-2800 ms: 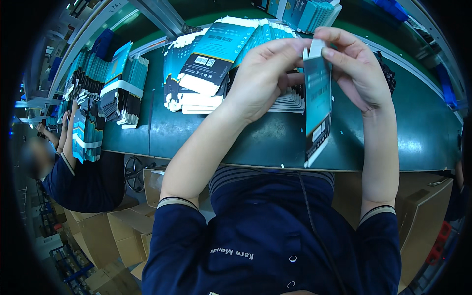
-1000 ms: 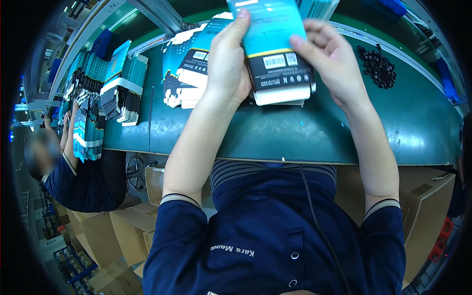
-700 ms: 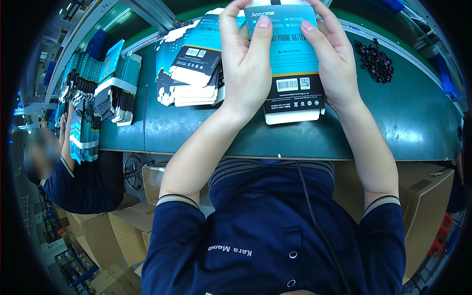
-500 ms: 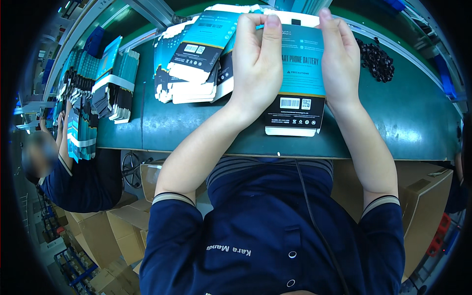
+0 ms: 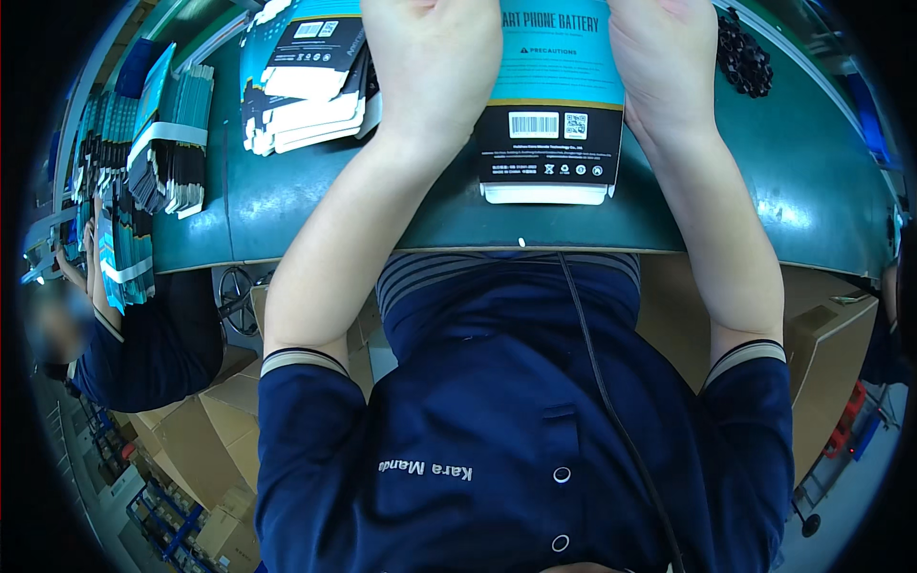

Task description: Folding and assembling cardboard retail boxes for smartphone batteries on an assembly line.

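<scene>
Now both forearms reach forward from the lower edge, almost parallel, over the green table [image 5: 783, 201]. The left hand [image 5: 441, 59] lies palm down on the left side of a flat teal and black carton [image 5: 552, 124], and the right hand [image 5: 666, 59] presses on its right side. The fingertips are cut off by the upper edge, so I cannot tell if they curl around the carton or only rest on it. The carton lies on the table near its front edge. A stack of similar flat cartons [image 5: 306, 81] lies just left of the left hand, and small black parts [image 5: 743, 59] lie right of the right hand.
</scene>
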